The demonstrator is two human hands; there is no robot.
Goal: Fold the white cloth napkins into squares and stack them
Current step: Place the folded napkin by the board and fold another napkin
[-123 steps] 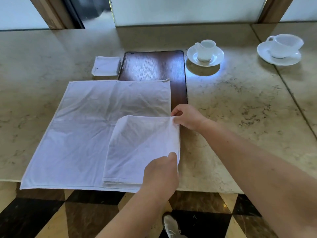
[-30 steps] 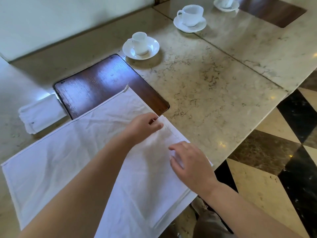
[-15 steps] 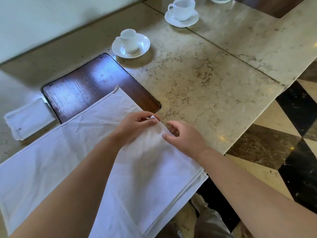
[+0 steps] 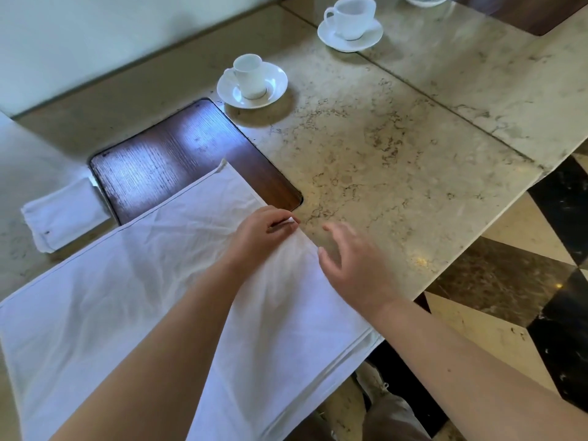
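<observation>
A folded white napkin (image 4: pixel 296 316) lies on top of a larger spread white napkin (image 4: pixel 105 281) at the table's near edge. My left hand (image 4: pixel 264 232) pinches the far corner of the folded napkin with curled fingers. Beside that corner my right hand (image 4: pixel 353 265) hovers with its fingers spread and loose, holding nothing, and it looks blurred. A small folded napkin (image 4: pixel 63 214) sits at the far left on the marble.
A dark wooden inset (image 4: pixel 178 160) lies under the spread napkin's far edge. Two white cups on saucers (image 4: pixel 253 81) (image 4: pixel 350 23) stand further back on the marble table (image 4: pixel 397 154). The table's edge runs diagonally at right above a chequered floor (image 4: pixel 525 307).
My right hand has let go of the folded napkin's corner and drawn back to the right with fingers spread. My left hand still pinches that corner.
</observation>
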